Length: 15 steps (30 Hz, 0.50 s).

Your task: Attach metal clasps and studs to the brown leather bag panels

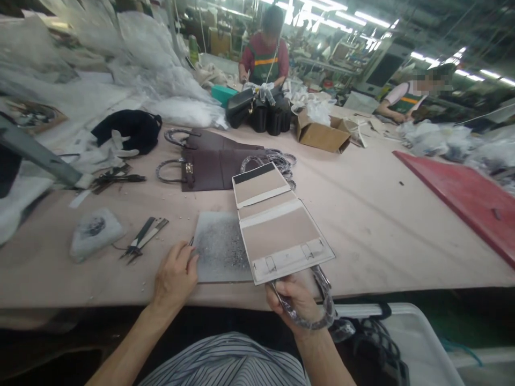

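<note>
My right hand (295, 299) grips the near edge of a flat bag panel (279, 230), its beige and white inner side facing up. A plastic-wrapped handle (322, 316) loops from that edge over my wrist. The panel is tilted above the right part of a grey speckled board (219, 241). By the board's left edge, my left hand (177, 273) has its fingers closed, and a thin dark tip shows above them; what it belongs to is hidden. Left of that hand lie pliers or snips (145, 238) and a white block (96, 233) with dark bits on top.
Brown bag panels (219, 166) with wrapped handles lie farther back, beside a cardboard box (322, 131) and black bags (261, 112). A red board (462, 198) is at right, plastic sheeting (132, 69) at left. Two people work across the table. A white bin (422, 343) stands below the edge.
</note>
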{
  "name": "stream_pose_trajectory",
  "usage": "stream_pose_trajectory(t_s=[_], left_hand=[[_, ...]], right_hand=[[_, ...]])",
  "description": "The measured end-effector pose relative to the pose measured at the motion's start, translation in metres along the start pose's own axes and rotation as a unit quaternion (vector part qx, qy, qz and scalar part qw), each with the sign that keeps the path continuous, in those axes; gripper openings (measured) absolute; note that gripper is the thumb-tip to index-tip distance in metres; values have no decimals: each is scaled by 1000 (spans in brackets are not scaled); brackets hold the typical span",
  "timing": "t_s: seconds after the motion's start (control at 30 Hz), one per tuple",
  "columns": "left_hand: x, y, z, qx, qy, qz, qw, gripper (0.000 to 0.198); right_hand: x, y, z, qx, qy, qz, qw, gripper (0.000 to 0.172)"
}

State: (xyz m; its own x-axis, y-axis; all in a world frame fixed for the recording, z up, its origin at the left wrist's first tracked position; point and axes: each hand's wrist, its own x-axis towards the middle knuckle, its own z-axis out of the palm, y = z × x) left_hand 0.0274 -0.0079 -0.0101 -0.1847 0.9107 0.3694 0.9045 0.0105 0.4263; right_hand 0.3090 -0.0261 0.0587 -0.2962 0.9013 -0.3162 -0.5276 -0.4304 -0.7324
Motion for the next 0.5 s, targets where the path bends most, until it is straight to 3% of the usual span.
stream_pose_trajectory(t_s=[0.23, 0.37, 0.43, 0.5], left_hand=[[0, 0, -1, -15, -16, -19, 1000, 27], [1, 0, 1, -69, -24, -51, 996, 28], [3, 3, -3, -122, -12, -84, 989, 27], [6, 10, -12, -205, 2, -141, 969, 31]], right_hand=[[0, 8, -12, -20, 27, 6, 999, 34], [-2, 6, -9, -125, 64, -10, 990, 31], [-7, -3, 1, -272, 93, -35, 957, 26], [-12, -14, 16, -422, 96, -63, 899, 22]])
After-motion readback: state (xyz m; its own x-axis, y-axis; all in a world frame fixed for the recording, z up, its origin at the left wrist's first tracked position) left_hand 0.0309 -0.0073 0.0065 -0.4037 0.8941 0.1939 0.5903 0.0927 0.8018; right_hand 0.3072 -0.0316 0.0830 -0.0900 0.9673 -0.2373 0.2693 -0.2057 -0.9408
